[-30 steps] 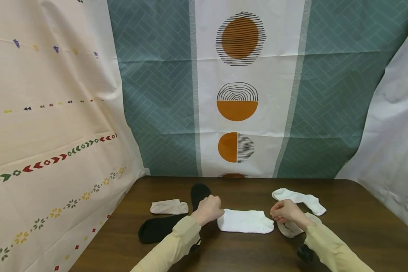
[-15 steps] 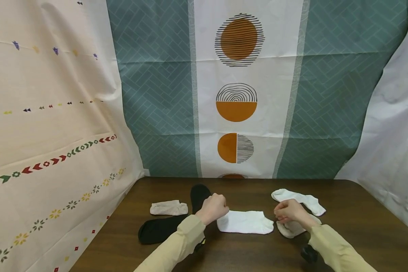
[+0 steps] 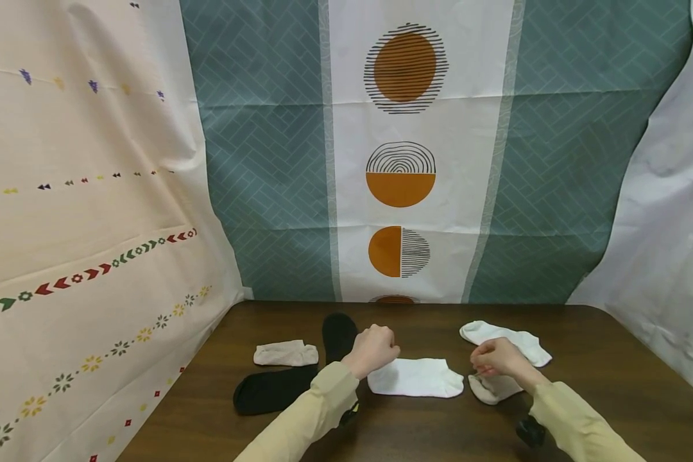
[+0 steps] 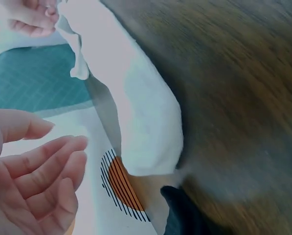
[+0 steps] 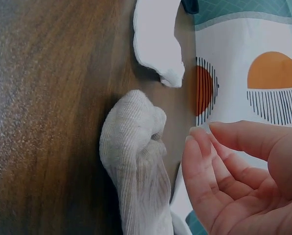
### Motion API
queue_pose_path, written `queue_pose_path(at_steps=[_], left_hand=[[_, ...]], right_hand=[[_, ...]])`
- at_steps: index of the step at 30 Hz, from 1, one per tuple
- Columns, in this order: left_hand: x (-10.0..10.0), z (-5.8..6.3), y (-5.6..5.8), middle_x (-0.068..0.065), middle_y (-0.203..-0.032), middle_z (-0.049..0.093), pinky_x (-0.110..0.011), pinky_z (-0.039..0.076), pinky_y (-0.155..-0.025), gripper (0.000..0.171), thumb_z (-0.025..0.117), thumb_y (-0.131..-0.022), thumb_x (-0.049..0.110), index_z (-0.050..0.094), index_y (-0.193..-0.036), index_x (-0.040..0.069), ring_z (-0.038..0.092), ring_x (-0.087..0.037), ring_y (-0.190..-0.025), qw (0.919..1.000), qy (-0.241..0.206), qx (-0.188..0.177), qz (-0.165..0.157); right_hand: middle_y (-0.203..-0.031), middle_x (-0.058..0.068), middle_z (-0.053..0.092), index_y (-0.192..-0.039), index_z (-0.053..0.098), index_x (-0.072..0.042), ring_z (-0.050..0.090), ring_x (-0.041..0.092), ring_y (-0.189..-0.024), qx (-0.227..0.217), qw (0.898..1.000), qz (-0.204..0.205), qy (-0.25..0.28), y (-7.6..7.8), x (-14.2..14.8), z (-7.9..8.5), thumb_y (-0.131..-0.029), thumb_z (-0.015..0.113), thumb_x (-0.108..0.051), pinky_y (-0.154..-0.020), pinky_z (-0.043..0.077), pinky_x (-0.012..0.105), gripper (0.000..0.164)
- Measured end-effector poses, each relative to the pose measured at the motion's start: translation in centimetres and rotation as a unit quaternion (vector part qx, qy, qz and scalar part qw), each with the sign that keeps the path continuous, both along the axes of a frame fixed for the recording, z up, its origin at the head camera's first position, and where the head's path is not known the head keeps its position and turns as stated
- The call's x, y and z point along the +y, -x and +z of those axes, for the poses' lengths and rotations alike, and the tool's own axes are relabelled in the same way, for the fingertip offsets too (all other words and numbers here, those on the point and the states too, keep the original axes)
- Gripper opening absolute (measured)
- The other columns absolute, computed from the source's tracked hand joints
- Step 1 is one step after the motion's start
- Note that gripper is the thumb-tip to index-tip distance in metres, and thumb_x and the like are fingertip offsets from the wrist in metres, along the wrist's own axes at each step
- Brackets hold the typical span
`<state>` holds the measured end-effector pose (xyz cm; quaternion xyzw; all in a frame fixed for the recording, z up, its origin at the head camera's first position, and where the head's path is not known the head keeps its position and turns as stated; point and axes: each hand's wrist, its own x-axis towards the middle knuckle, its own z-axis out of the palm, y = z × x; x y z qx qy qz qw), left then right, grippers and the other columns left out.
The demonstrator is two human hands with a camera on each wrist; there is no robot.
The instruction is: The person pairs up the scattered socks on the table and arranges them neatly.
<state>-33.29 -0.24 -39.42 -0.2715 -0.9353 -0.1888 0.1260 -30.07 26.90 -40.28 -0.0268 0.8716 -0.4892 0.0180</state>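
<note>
A white ankle sock lies flat at the table's middle. My left hand hovers by its left end; in the left wrist view the fingers are loosely bent, with a gap to the thumb and nothing held. Above a crumpled beige sock, right of the white one, is my right hand. The right wrist view shows that hand's thumb near its fingertips, apart from the ribbed beige sock and holding nothing. Part of this sock is hidden under the hand in the head view.
Left of my left hand lie a second beige sock and two black socks, one sideways and one pointing away. Another white sock lies behind my right hand. Hanging cloth stands behind the wooden table.
My left hand has moved rightward, over the white sock's left end. My right hand has drawn slightly right, away from that sock's other end. The socks have stayed in place.
</note>
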Motion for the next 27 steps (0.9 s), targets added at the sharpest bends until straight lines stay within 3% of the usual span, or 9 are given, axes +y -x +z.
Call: queue_pose_path(at_steps=[6,15,27], left_hand=[[0.7,0.4,-0.1,0.009,-0.039,0.021,-0.02,0.017,-0.033,0.042,0.058,-0.082,0.014,0.039,-0.045,0.016,0.018,-0.005,-0.034,0.9998,-0.019,0.004,-0.005],[1.6,0.6,0.2,0.009,-0.041,0.02,-0.021,0.017,-0.035,0.041,0.059,-0.081,0.015,0.037,-0.046,0.016,0.017,-0.005,-0.036,0.9998,-0.012,0.013,0.011],[3.0,1.1,0.3,0.009,-0.041,0.022,-0.022,0.021,-0.036,0.038,0.059,-0.079,0.016,0.039,-0.047,0.016,0.021,-0.005,-0.039,0.9998,0.009,0.016,0.0]], right_hand=[[-0.068,0.013,0.06,-0.08,0.059,0.013,0.059,0.021,-0.059,0.004,1.0,0.006,0.015,0.1,0.3,0.0,-0.078,0.061,0.006,-0.055,0.05,0.034,0.007],[-0.067,0.013,0.06,-0.079,0.059,0.012,0.058,0.02,-0.058,0.011,1.0,0.004,0.011,0.1,0.6,0.2,-0.078,0.061,0.006,-0.054,0.05,0.035,0.006],[-0.067,0.012,0.06,-0.079,0.059,0.012,0.057,0.019,-0.058,0.015,1.0,0.003,0.01,0.0,1.1,0.5,-0.078,0.06,0.006,-0.054,0.05,0.034,0.007]])
